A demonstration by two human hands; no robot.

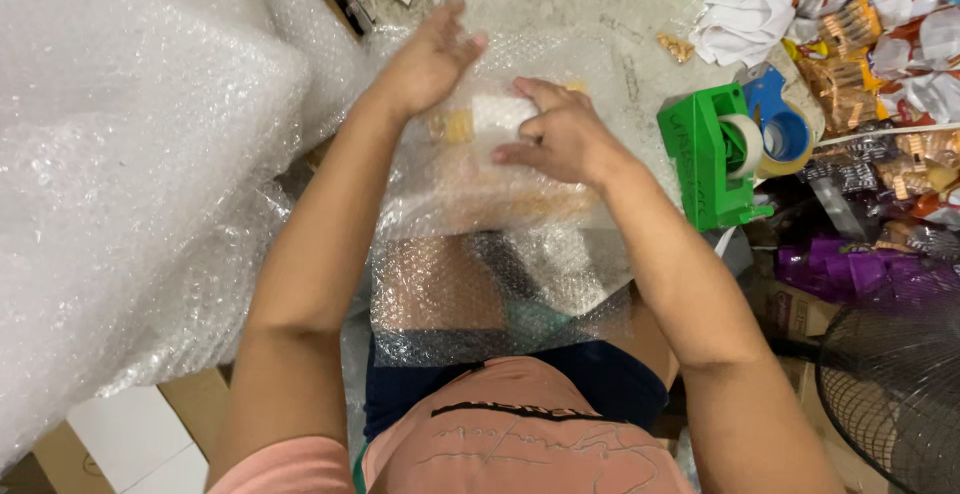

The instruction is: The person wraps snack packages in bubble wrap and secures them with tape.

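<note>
On the person's lap, seen from the head camera, lies a parcel [500, 169] half wrapped in a clear bubble wrap sheet [490, 294]. Right hand [562, 134] presses flat on the parcel's top, fingers together, pinning the wrap. Left hand [430, 59] hovers open just above its far left edge, fingers spread, gripping nothing. The wrap looks light, soft and slippery, likely to spring open; the parcel's firm edges seem the best hold. A green tape dispenser [712, 154] stands right. A large bubble wrap roll [140, 154] fills the left.
</note>
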